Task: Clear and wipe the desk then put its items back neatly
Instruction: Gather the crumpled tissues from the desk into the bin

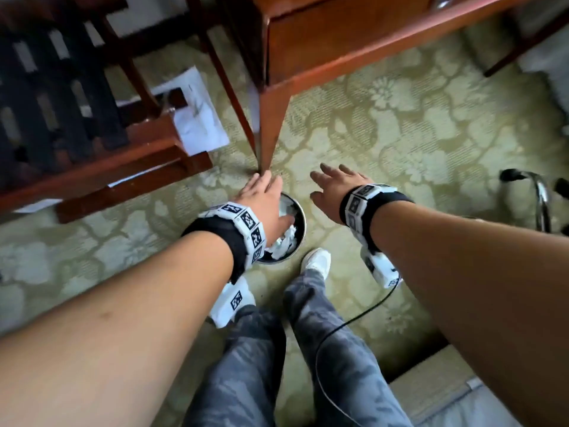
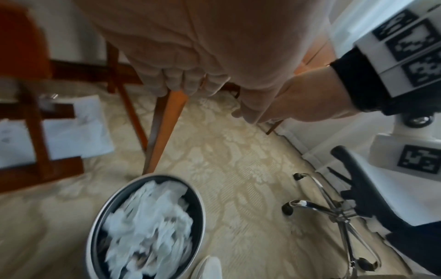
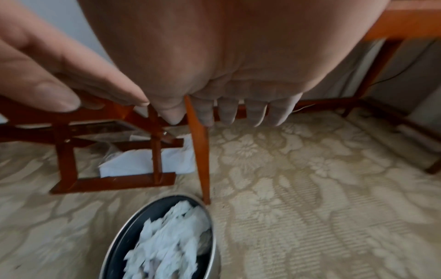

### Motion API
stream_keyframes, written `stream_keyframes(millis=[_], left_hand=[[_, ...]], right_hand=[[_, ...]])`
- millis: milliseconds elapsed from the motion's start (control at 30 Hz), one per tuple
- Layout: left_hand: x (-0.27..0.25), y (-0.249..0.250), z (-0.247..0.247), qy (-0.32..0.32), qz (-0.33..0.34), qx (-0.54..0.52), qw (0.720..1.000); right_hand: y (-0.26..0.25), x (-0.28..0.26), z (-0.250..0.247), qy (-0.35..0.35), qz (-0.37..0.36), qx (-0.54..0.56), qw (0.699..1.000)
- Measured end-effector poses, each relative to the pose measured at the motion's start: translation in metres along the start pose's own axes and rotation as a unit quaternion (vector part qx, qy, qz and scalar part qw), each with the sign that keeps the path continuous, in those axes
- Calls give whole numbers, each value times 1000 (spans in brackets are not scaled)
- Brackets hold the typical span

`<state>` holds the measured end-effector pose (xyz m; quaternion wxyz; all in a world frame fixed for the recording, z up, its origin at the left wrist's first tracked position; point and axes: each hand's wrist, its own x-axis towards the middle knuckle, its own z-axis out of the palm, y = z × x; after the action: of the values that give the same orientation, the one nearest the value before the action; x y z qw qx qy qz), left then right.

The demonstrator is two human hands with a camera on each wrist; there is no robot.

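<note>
Item: desk point(image 1: 354, 41), reddish wood, only its underside, drawer front and legs in view at 12 to 1 o'clock of the head view; its top is out of frame, so whether it is cleared or wiped cannot be told.

Desk leg point(image 1: 268, 131): tapers down to the carpet, foot just beside the bin rim.

Waste bin point(image 1: 300, 223): round, metal-rimmed, dark inside, heaped with crumpled white tissue point(image 2: 148, 222); stands at centre, just ahead of the person's shoe point(image 1: 317, 261).

Left hand point(image 1: 264, 201): above the bin, fingers straight and loose, holding nothing.

Right hand point(image 1: 331, 192): at 3 o'clock of the bin, fingers spread, released, empty.

Wooden rack point(image 1: 101, 167) at 9 to 10 o'clock, with white papers point(image 1: 197, 115) on the floor under it. Swivel chair base point(image 1: 538, 195) at 3 o'clock. Cable point(image 1: 348, 322) trails from the right wrist past the legs.

Risks, as judged: the heaped tissue may spill if the bin is knocked by a foot or wrist; the trailing cable may snag the chair base or the shoe; floor papers may be overlooked when items go back.
</note>
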<state>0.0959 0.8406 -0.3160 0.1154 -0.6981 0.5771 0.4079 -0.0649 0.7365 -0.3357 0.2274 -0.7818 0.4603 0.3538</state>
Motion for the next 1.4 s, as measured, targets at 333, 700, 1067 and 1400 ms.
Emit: stream_keyframes(millis=[333,700,1067,1400], left_hand=[[-120,138,-221,183,135,144,963],[-242,230,-411,335,158,210,905],[-264,262,-459,386,163,226,879],[-194,288,-487,355,97,207,906]], right_hand=[[82,-184,-214,215,107,71,968],[118,-366,-365,377,155,106,907],[147,-409,-400,423,178,101,883],[207,-335,-436,359,145,94,917]])
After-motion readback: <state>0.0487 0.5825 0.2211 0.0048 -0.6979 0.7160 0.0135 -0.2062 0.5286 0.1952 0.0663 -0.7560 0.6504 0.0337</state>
